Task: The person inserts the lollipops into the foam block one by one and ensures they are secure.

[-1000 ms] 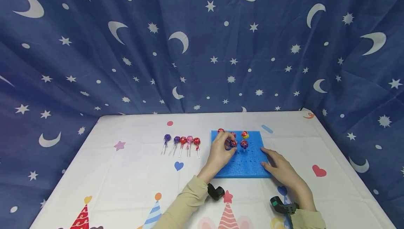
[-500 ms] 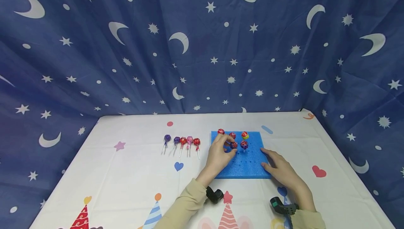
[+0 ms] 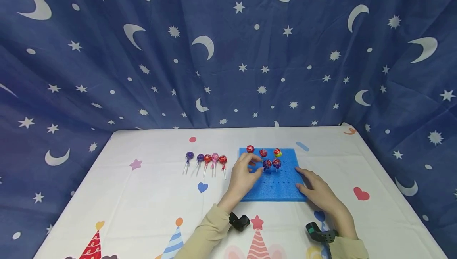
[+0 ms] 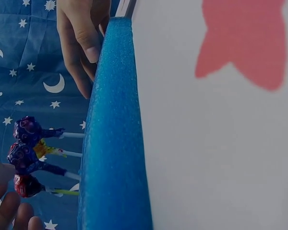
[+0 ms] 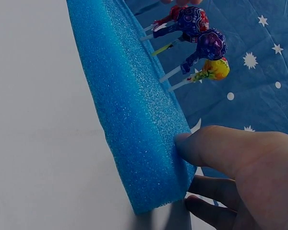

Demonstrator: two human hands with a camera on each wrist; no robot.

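Several wrapped lollipops stand by their sticks in a blue foam board (image 3: 273, 191). At the back are a red lollipop (image 3: 250, 148), another red lollipop (image 3: 263, 153) and a yellow-and-red lollipop (image 3: 277, 152). In front of them, a purple-blue lollipop (image 3: 267, 164) stands beside a second purple-blue lollipop (image 3: 276, 164). My left hand (image 3: 243, 177) hovers over the board's left part, fingers parted and holding nothing, just left of the nearer purple-blue pair. My right hand (image 3: 319, 190) rests against the board's right edge, its thumb (image 5: 206, 146) touching the foam in the right wrist view.
Left of the board, several loose lollipops (image 3: 207, 159) lie in a row on the white patterned tablecloth (image 3: 150, 195), sticks toward me. Small holes dot the board's front part. A blue curtain (image 3: 228, 72) with moons and stars hangs behind the table.
My left hand has let go of the left purple-blue lollipop and drawn back to the left. That lollipop now leans closer to its neighbour. My right hand has stayed in place.
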